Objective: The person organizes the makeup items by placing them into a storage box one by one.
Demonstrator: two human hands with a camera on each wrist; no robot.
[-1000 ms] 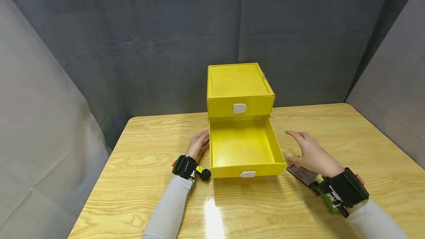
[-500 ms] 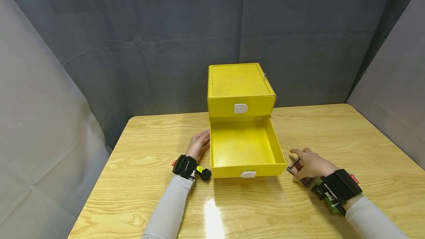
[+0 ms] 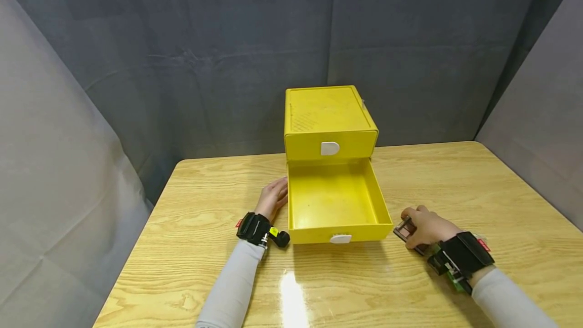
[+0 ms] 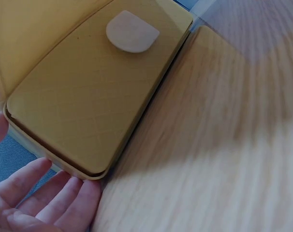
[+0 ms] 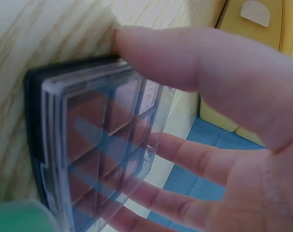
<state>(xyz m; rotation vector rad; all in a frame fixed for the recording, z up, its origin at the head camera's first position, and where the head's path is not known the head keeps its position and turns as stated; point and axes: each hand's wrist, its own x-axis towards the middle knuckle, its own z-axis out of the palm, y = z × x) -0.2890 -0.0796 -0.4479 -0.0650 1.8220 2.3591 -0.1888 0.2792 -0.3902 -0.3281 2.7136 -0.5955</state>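
A yellow two-drawer desktop cabinet (image 3: 329, 108) stands near the back of the table, its lower drawer (image 3: 332, 199) pulled out and bare inside. Along the left side of this drawer lies my left hand (image 3: 269, 200). In the left wrist view its lightly bent fingers (image 4: 64, 195) meet the yellow edge. To the drawer's right, my right hand (image 3: 429, 228) grips a flat makeup palette (image 5: 88, 125) with a clear lid and reddish-brown square pans. The thumb (image 5: 156, 53) lies at one edge and the other fingers reach the opposite edge; part of the palette is hidden in the head view.
A green object (image 5: 21, 217) shows beside the palette, mostly hidden under the right wrist in the head view. White tab handles (image 3: 330, 148) stick out from the drawer fronts. A grey curtain (image 3: 218, 65) hangs behind the wooden table (image 3: 182, 257), with pale cloth on both sides.
My right hand has come down onto the palette, and its thumb and fingers have closed in around it. My left hand and the cabinet have stayed put.
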